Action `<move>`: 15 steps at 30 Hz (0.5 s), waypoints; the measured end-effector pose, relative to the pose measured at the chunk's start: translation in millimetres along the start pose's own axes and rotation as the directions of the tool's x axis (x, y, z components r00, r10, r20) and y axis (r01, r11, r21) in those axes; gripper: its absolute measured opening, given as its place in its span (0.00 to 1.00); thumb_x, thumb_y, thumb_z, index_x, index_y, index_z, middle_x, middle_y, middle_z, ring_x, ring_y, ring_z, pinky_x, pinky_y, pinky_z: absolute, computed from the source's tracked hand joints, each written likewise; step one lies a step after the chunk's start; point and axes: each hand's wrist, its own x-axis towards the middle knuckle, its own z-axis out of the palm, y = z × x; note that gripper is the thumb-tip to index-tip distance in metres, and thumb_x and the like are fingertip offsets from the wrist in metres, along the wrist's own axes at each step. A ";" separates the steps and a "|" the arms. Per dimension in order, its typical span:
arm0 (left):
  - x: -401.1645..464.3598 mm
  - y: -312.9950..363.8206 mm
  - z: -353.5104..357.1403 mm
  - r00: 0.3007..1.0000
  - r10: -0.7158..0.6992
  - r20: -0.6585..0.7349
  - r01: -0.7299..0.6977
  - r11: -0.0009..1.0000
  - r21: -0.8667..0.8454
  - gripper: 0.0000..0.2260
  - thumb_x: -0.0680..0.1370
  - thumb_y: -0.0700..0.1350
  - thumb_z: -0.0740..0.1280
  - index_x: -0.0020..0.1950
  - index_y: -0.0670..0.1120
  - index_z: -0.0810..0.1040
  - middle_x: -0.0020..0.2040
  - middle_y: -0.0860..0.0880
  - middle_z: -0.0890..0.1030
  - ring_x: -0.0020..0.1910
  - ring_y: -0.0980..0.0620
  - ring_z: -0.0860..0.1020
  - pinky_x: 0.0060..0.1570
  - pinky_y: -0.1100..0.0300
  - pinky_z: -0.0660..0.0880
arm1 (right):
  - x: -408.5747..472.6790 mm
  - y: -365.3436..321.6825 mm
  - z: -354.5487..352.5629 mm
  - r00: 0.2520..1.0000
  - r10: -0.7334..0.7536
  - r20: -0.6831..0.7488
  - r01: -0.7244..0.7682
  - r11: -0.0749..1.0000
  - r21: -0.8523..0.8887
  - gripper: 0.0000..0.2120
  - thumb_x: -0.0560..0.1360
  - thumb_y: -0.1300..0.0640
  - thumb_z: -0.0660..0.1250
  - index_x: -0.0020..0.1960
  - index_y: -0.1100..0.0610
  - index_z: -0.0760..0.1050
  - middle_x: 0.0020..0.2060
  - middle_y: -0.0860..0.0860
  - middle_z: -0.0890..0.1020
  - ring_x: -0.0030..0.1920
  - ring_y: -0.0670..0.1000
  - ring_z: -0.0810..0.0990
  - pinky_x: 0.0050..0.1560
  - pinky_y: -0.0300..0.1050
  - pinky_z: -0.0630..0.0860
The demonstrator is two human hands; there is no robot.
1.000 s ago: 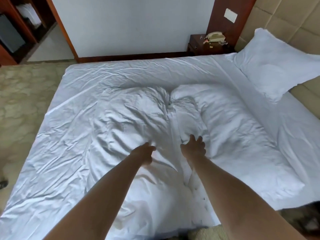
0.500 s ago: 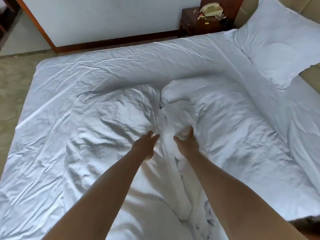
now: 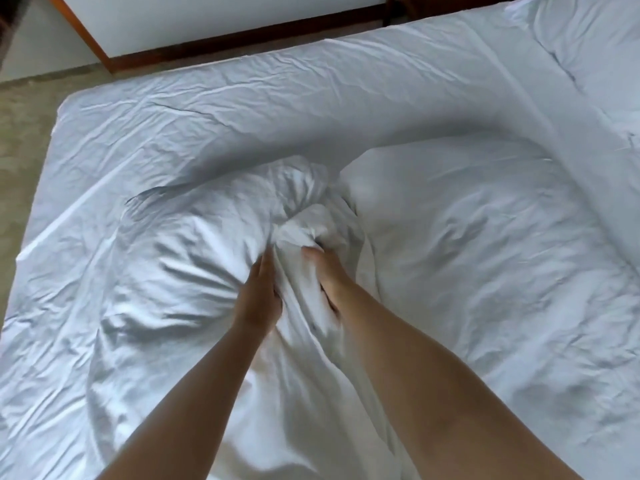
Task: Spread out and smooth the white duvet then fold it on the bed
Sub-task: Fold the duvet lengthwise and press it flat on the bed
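A person leans over a big bed (image 3: 242,109) with both bare arms stretched out. The white duvet (image 3: 467,258) lies in a puffy, wrinkled heap on the middle and near part of the bed. It is bunched into two soft lumps, one on the left and one on the right, with a tight ridge of cloth between them.

The left hand (image 3: 258,296) is on the left side of that ridge. Its fingers are curled and pinch a fold of the duvet. Wrinkles fan out from the spot where it grabs.

The right hand (image 3: 329,275) is just beside it, on the right side of the same ridge. Its fingers dig into the cloth and are partly hidden in the folds, and its thumb sticks up on top. It grips the bunched duvet too. The two hands are close, with only the strip of cloth between them.

Under the duvet is a flat white sheet (image 3: 173,140) with small creases. A white pillow (image 3: 595,39) lies at the far right corner. Past the bed are a beige carpet (image 3: 24,119), a white wall (image 3: 207,15) and a dark wooden baseboard (image 3: 242,41).
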 end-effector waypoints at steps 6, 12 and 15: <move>22.0 23.2 24.5 0.947 -0.246 0.205 0.247 0.969 0.023 0.28 0.76 0.53 0.64 0.74 0.51 0.59 0.65 0.43 0.73 0.61 0.40 0.74 0.58 0.49 0.73 | 21.2 50.0 -14.9 0.998 0.063 0.020 -0.059 0.986 -0.155 0.26 0.82 0.54 0.56 0.77 0.57 0.52 0.75 0.53 0.59 0.75 0.53 0.57 0.72 0.39 0.53; 33.7 50.5 -1.2 0.873 -0.379 0.308 0.486 0.736 -0.471 0.19 0.66 0.40 0.62 0.56 0.43 0.77 0.43 0.46 0.78 0.44 0.45 0.77 0.40 0.56 0.74 | -6.1 27.7 -9.2 0.969 0.006 -0.248 0.055 0.970 0.238 0.27 0.75 0.53 0.68 0.69 0.48 0.60 0.60 0.47 0.74 0.58 0.46 0.75 0.61 0.40 0.72; 27.3 61.0 -25.6 0.897 -0.353 0.267 0.426 0.526 -0.736 0.22 0.55 0.38 0.61 0.49 0.41 0.77 0.37 0.47 0.76 0.36 0.49 0.75 0.33 0.60 0.71 | -7.0 -4.0 -6.8 0.996 0.000 0.084 -0.017 0.980 0.199 0.11 0.79 0.56 0.62 0.61 0.52 0.69 0.46 0.46 0.78 0.45 0.45 0.78 0.42 0.29 0.75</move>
